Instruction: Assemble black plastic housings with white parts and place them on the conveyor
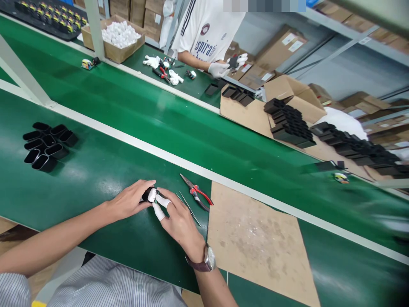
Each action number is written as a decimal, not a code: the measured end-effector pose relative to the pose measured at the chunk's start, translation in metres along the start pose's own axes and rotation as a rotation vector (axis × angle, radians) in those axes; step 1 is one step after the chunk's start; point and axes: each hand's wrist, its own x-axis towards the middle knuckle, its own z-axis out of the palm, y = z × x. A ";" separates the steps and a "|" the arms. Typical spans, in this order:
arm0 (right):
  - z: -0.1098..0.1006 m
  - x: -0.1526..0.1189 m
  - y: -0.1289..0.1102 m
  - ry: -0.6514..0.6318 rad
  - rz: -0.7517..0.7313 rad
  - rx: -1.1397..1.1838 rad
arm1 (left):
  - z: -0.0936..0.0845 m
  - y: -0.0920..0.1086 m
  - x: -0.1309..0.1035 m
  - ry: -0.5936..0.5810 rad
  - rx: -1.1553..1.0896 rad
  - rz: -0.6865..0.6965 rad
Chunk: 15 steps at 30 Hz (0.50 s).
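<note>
The left hand (132, 199) grips a black case (145, 195) over the near green table (105, 175), maybe to keep it still. The right hand (180, 218) has white finger covers (163, 201) at a white piece (152, 195) in the case's end; I can't tell if it pinches. Tweezers (189, 208) and pliers (195, 190) lie just beyond, perhaps for easy reach. More cases (47, 150) stand bunched left.

Left hand (130, 199) beside right hand (179, 219) — fingers (163, 201) of both curved inward.
</note>
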 end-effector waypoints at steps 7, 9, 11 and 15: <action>-0.003 0.002 -0.001 -0.045 -0.023 -0.009 | 0.000 0.001 0.000 -0.003 0.005 -0.016; -0.003 0.005 -0.005 -0.064 -0.013 -0.029 | 0.000 0.001 0.000 0.002 0.005 -0.013; -0.002 0.007 -0.008 -0.099 -0.003 -0.059 | 0.000 0.000 0.000 0.008 -0.001 -0.010; 0.001 0.008 -0.008 -0.146 0.033 -0.060 | -0.002 -0.001 -0.002 0.006 -0.012 -0.015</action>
